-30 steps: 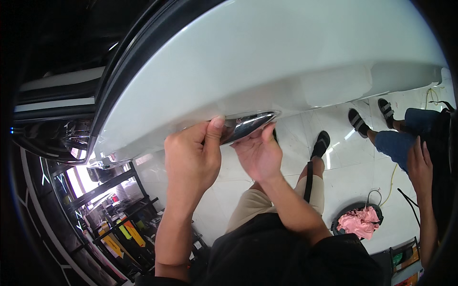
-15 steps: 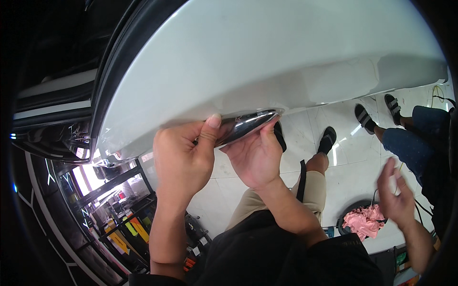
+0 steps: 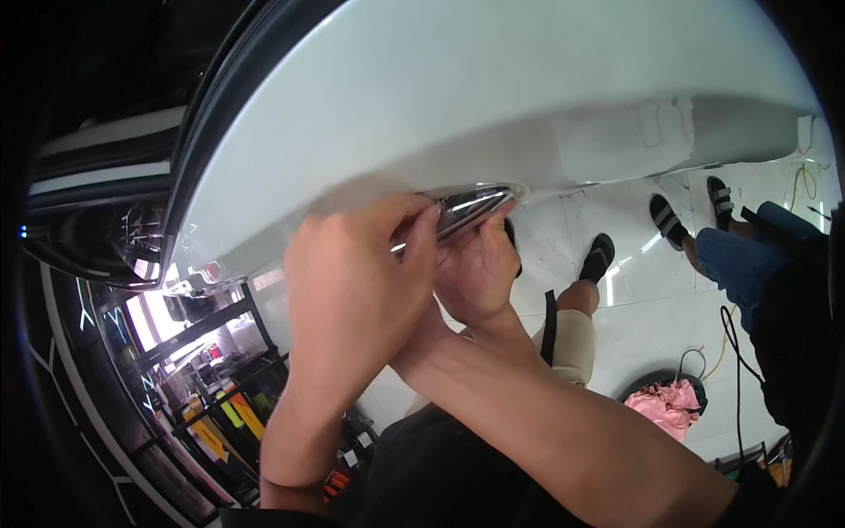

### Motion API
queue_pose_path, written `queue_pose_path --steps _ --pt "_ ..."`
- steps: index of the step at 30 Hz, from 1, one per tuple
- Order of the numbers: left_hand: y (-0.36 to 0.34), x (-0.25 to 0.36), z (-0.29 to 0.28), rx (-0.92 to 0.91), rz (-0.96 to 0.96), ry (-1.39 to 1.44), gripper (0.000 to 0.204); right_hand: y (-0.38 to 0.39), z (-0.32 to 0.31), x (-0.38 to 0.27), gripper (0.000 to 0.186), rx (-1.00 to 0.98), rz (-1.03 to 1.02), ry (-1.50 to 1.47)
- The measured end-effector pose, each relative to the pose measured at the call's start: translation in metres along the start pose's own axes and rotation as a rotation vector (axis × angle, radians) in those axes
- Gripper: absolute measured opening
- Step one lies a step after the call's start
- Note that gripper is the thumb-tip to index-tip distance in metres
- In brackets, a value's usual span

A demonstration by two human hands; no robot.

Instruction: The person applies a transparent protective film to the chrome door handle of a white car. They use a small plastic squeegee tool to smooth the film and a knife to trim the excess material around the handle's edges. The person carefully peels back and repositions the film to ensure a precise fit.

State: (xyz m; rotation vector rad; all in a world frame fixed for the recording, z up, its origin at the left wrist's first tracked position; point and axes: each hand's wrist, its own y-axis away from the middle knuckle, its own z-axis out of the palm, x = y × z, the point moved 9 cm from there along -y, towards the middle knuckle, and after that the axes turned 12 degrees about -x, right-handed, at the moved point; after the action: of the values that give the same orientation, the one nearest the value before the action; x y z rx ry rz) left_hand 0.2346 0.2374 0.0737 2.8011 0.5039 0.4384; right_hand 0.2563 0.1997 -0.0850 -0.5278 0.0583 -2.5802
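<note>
A long chrome handle (image 3: 471, 202) lies along the lower edge of a white car panel (image 3: 458, 88). My left hand (image 3: 352, 273) is closed at the handle's left part, its thumb and fingers bent over it, fingertips partly hidden. Under the right part, my right hand (image 3: 475, 264) cups the chrome piece with the thumb raised against it. A co-worker's forearm (image 3: 563, 440) crosses in front of my right arm from the lower right; the hand at its end is hidden behind my left hand.
The co-worker's jeans (image 3: 739, 251) and sandals (image 3: 669, 220) are at the right. A black tub holds pink cloth (image 3: 660, 409), with cables beside it. A black rack (image 3: 211, 326) with colourful items stands lower left. Black trim (image 3: 189, 176) borders the panel.
The co-worker's arm has swung in from the right, across to my hands. My left hand has shifted slightly up and right, covering more of the chrome piece.
</note>
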Motion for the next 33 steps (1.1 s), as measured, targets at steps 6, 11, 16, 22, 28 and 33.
queue_pose_path --steps 6,11,16,22,28,33 --pt "0.005 -0.002 0.008 0.001 -0.059 -0.119 0.017 0.001 0.001 0.002 0.078 -0.029 -0.007 0.176" --pt "0.007 0.004 0.008 0.007 -0.061 -0.231 0.018 0.006 -0.003 0.01 0.075 -0.062 0.039 0.116" --pt "0.005 0.009 0.012 -0.004 -0.026 -0.3 0.013 0.011 -0.018 0.007 0.067 0.024 0.035 0.127" --pt "0.004 0.007 0.008 0.044 -0.085 -0.154 0.014 0.01 -0.014 -0.001 0.063 -0.001 0.055 0.201" --pt "0.016 -0.008 0.009 0.152 -0.051 -0.041 0.012 0.01 -0.006 0.004 0.063 -0.034 0.068 0.217" --pt "0.012 -0.011 0.01 0.088 -0.076 -0.013 0.013 0.005 -0.005 0.002 0.069 -0.051 0.033 0.199"
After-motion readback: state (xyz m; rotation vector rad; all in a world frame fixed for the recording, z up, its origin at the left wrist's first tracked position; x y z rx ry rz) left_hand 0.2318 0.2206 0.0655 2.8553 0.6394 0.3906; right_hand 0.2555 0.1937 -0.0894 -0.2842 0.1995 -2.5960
